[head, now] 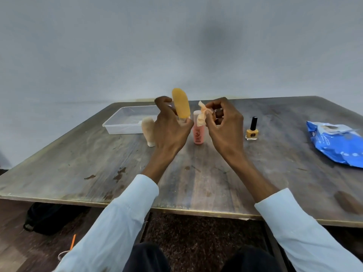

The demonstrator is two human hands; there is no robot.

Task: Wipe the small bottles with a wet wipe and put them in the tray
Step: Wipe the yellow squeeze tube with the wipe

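Holding the yellow tube (pixel 181 104) upright above the table (pixel 78 154), left hand (pixel 170 128) pinches its lower end; right hand (pixel 224 122) grips a bunched wet wipe (pixel 202 115) just beside it. Wiping step looks underway. Next move likely: wipe around tube, then carry it to the clear tray (pixel 121 123), left of tube. Count: four small bottles — yellow tube, beige tube (pixel 148 131) left, pink bottle (pixel 198 134) below-right, nail polish (pixel 252 129) further right. One tray, one wipes pack (pixel 337 146) far right.
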